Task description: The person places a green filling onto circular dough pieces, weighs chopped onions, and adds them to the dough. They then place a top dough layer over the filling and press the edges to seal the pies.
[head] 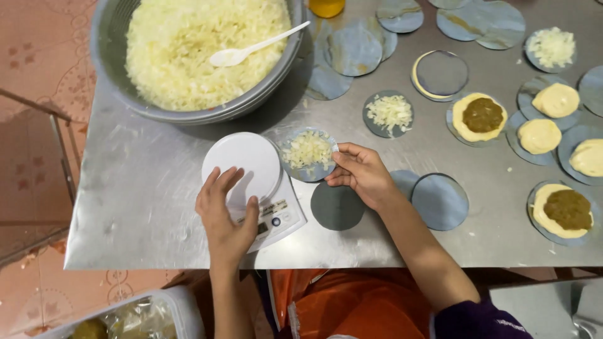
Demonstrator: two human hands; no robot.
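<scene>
White kitchen scale (pixel 254 182) sits nearest, the left hand (pixel 225 213) resting on it with fingers spread, holding nothing. Just beyond, the right hand (pixel 362 174) pinches a grey disc (pixel 308 156) heaped with shredded filling; tilted, it could spill onto the steel counter (pixel 144 194). Farthest, the basin (pixel 107 56).

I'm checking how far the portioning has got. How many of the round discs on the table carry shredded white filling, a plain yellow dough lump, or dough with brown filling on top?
Discs with shredded white filling: 3
Discs with a plain yellow dough lump: 3
Discs with dough and brown filling: 2
Total: 8
</scene>
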